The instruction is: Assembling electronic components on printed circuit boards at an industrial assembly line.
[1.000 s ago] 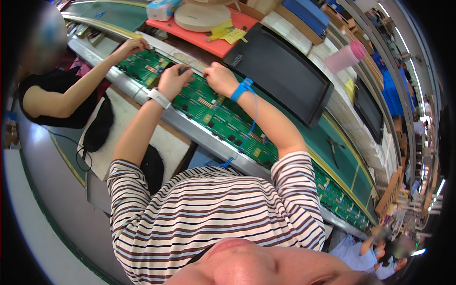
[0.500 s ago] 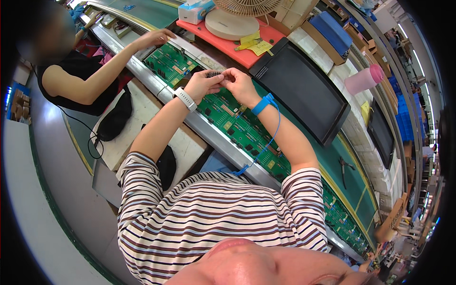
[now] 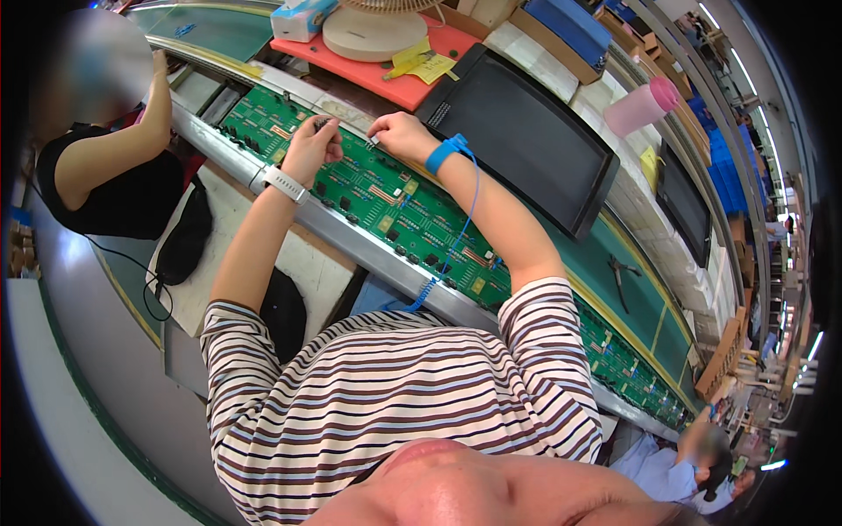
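My left hand [image 3: 311, 151], with a white watch at its wrist, is closed around several small dark parts [image 3: 322, 124] that show at its fingertips. To its right, my right hand [image 3: 405, 137] wears a blue wrist strap [image 3: 449, 152] with a coiled cord. Its thumb and finger pinch a small light-coloured component [image 3: 373, 140] with thin pins, right over the far edge of the green circuit board [image 3: 351, 180]. Whether the pins touch the board I cannot tell. Black, white and orange parts stand on the board, which lies along the metal rail [image 3: 329, 230].
Behind the board a dark flat panel [image 3: 522, 131] leans near a red shelf [image 3: 368, 74] bearing a fan [image 3: 373, 35]. Pliers [image 3: 621, 279] lie on the green belt at right. A pink bottle [image 3: 645, 105] stands beyond. A co-worker [image 3: 105, 167] sits at left.
My hands have come apart. The left moved left with the dark parts; the right carries a small component down to the board. The co-worker's arm drew back from the rail.
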Tool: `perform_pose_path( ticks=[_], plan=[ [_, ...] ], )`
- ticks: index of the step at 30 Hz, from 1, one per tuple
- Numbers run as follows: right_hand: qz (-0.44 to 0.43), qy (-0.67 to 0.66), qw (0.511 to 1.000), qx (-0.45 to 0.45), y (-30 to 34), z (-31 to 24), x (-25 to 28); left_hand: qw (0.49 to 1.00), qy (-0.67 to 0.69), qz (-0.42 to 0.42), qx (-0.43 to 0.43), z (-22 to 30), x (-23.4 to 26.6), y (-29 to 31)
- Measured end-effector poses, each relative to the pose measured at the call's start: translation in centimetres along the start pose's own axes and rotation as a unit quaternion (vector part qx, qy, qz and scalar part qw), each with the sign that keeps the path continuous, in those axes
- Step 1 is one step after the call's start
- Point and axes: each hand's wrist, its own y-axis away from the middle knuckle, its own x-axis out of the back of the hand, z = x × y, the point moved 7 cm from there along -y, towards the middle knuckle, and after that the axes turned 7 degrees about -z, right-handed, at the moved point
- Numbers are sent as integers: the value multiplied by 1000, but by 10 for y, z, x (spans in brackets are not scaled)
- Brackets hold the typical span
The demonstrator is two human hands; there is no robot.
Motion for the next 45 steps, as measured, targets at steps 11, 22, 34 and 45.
perform_pose_path(
  ticks=[11,22,34,45],
  plan=[
    [26,213,974,67,7,-20,-8,1000,-13,-9,-9,3,-2,3],
    [47,-63,989,124,17,-48,-6,998,22,-59,11,-7,-16,-1],
    [9,6,1000,14,-13,-4,1,1000,-21,-18,-3,11,-2,6],
    [32,185,981,55,-11,-24,-9,999,-51,-17,-3,10,2,7]
  ],
)
